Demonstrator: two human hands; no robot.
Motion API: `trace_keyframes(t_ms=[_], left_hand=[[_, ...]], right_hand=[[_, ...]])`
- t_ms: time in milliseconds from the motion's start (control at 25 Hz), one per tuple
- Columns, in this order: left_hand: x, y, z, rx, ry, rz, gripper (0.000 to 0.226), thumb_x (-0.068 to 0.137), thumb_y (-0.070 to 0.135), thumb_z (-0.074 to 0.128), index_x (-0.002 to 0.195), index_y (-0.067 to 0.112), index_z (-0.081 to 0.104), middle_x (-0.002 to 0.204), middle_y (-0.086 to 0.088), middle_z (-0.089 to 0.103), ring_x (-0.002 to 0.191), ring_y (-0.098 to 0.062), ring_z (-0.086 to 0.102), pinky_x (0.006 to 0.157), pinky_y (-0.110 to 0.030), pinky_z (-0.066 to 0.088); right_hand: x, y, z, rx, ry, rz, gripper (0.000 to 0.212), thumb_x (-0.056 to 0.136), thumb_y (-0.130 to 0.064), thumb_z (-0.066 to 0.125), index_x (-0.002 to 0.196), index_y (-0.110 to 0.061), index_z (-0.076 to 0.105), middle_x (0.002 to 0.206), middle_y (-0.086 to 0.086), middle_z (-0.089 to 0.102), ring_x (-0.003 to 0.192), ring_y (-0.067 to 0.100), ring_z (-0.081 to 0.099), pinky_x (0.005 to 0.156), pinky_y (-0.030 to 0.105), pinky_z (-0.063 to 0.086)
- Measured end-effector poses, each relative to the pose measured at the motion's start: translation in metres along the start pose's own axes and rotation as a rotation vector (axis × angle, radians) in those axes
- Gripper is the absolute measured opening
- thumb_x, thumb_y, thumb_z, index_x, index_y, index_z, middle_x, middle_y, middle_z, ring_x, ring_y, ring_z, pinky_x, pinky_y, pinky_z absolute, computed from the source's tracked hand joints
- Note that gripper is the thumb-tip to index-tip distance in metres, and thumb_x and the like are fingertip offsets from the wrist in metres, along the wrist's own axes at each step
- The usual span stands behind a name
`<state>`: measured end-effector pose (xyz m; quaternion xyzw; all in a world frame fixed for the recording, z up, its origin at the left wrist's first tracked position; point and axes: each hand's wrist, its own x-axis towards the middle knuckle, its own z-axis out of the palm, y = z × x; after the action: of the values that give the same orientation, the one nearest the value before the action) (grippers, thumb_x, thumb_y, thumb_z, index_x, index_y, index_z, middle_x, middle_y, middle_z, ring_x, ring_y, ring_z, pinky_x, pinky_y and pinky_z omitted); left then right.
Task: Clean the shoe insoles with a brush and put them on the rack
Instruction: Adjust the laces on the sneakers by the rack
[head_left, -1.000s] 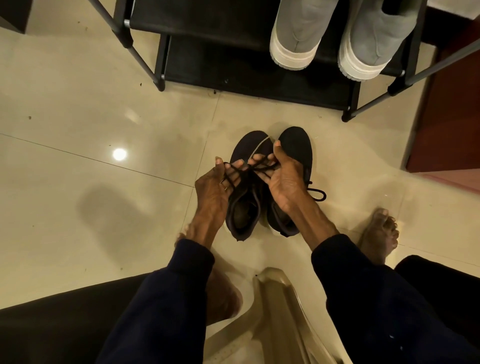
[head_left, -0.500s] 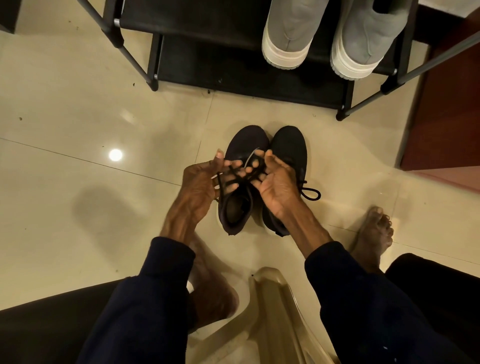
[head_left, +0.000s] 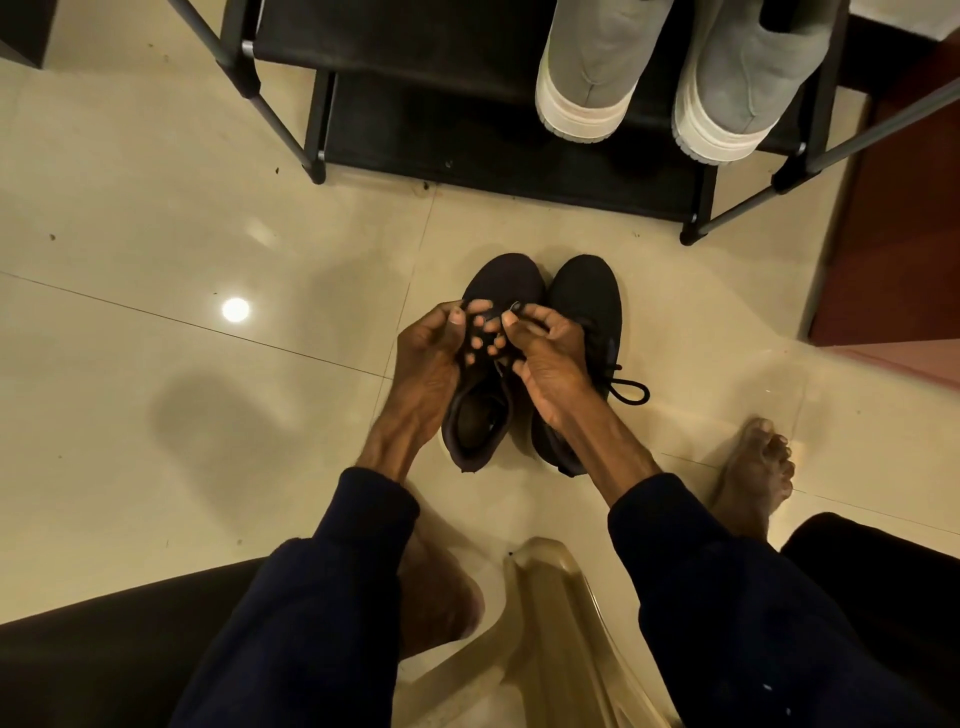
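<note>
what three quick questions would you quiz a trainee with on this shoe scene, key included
1. True or false: the grey shoes stand on the rack.
2. The left hand and right hand pinch the laces of: A the left dark shoe, B the right dark shoe, C a grey shoe?
3. Is a brush in view?
Key: 1 true; 2 A; 3 no.

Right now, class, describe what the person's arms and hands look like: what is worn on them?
The left sleeve and right sleeve are both dark navy, long, of soft fabric, with gathered cuffs ending at the forearm. The left hand and right hand are bare: no gloves.
</note>
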<state>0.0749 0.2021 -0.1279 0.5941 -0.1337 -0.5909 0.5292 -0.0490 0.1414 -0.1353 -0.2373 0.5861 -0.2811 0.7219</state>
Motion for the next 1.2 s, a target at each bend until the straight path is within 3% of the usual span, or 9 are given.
trace_keyframes(t_ms=[80, 200, 360, 560, 760, 920, 1040, 1120, 1200], left_hand=[[0.009, 0.0, -0.002, 0.1, -0.058, 0.025, 0.024, 0.106, 0.01, 0.051, 0.119, 0.004, 0.071, 0.099, -0.002, 0.074, 0.091, -0.013, 0.068, 0.082, -0.024, 0.052], [0.015, 0.001, -0.004, 0.222, -0.008, 0.071, 0.021, 0.094, 0.004, 0.069, 0.114, 0.001, 0.074, 0.094, -0.01, 0.077, 0.082, -0.014, 0.07, 0.075, -0.023, 0.055], [0.019, 0.001, 0.0, 0.089, 0.139, 0.023, 0.029, 0.083, -0.001, 0.079, 0.111, -0.004, 0.072, 0.09, -0.015, 0.077, 0.074, -0.018, 0.072, 0.069, -0.024, 0.057], [0.027, -0.002, 0.002, 0.159, 0.166, 0.008, 0.035, 0.088, 0.003, 0.076, 0.123, 0.003, 0.069, 0.109, -0.017, 0.073, 0.075, -0.009, 0.072, 0.071, -0.019, 0.056], [0.028, 0.0, 0.01, 0.101, 0.287, -0.055, 0.019, 0.086, 0.004, 0.078, 0.101, -0.006, 0.071, 0.088, -0.014, 0.075, 0.069, -0.012, 0.073, 0.067, -0.021, 0.057], [0.033, 0.001, 0.015, 0.092, 0.435, -0.123, 0.026, 0.079, 0.006, 0.086, 0.097, -0.008, 0.073, 0.076, -0.013, 0.075, 0.061, -0.017, 0.073, 0.061, -0.022, 0.057], [0.035, 0.002, 0.013, 0.108, 0.452, -0.139, 0.022, 0.076, 0.007, 0.089, 0.089, -0.003, 0.074, 0.072, -0.011, 0.075, 0.065, -0.023, 0.075, 0.065, -0.027, 0.059], [0.033, 0.003, 0.013, 0.143, 0.436, -0.111, 0.023, 0.076, 0.01, 0.089, 0.089, -0.002, 0.075, 0.07, -0.009, 0.075, 0.063, -0.019, 0.074, 0.064, -0.024, 0.058], [0.032, 0.001, 0.012, 0.218, 0.394, -0.052, 0.027, 0.077, 0.016, 0.089, 0.092, -0.001, 0.075, 0.077, -0.008, 0.076, 0.065, -0.014, 0.073, 0.064, -0.021, 0.057]], right_hand=[[0.004, -0.005, -0.001, -0.08, 0.055, -0.01, 0.025, 0.096, -0.006, 0.068, 0.118, 0.002, 0.062, 0.083, 0.004, 0.076, 0.073, 0.017, 0.069, 0.079, 0.039, 0.06], [0.009, -0.008, 0.0, -0.205, 0.067, -0.063, 0.011, 0.093, -0.003, 0.07, 0.103, -0.005, 0.073, 0.088, 0.008, 0.078, 0.078, 0.021, 0.073, 0.084, 0.042, 0.062], [0.007, -0.006, 0.004, -0.148, 0.015, -0.089, 0.02, 0.094, 0.005, 0.063, 0.1, -0.008, 0.077, 0.096, 0.013, 0.078, 0.086, 0.026, 0.075, 0.082, 0.034, 0.062], [0.001, -0.01, 0.011, -0.225, 0.097, -0.188, 0.022, 0.088, 0.009, 0.07, 0.105, -0.007, 0.071, 0.091, 0.004, 0.076, 0.078, 0.006, 0.074, 0.071, 0.018, 0.058], [0.001, -0.009, 0.01, -0.536, 0.072, -0.407, 0.039, 0.085, 0.006, 0.076, 0.113, -0.012, 0.055, 0.096, 0.003, 0.072, 0.086, 0.008, 0.074, 0.075, 0.023, 0.061], [0.003, -0.004, 0.008, -0.768, 0.035, -0.601, 0.025, 0.089, 0.001, 0.073, 0.111, -0.008, 0.068, 0.098, 0.001, 0.072, 0.085, 0.0, 0.067, 0.078, 0.016, 0.058], [0.007, -0.003, 0.006, -0.941, 0.012, -0.708, 0.02, 0.091, 0.001, 0.07, 0.109, -0.005, 0.075, 0.101, 0.01, 0.074, 0.088, 0.013, 0.068, 0.083, 0.022, 0.057], [0.009, -0.002, 0.006, -1.06, -0.024, -0.715, 0.016, 0.093, 0.001, 0.065, 0.101, -0.005, 0.077, 0.097, 0.012, 0.071, 0.087, 0.018, 0.065, 0.079, 0.027, 0.056], [0.012, -0.001, 0.005, -1.133, -0.021, -0.637, 0.016, 0.098, -0.003, 0.061, 0.103, -0.006, 0.076, 0.104, 0.012, 0.067, 0.092, 0.017, 0.061, 0.078, 0.02, 0.049]])
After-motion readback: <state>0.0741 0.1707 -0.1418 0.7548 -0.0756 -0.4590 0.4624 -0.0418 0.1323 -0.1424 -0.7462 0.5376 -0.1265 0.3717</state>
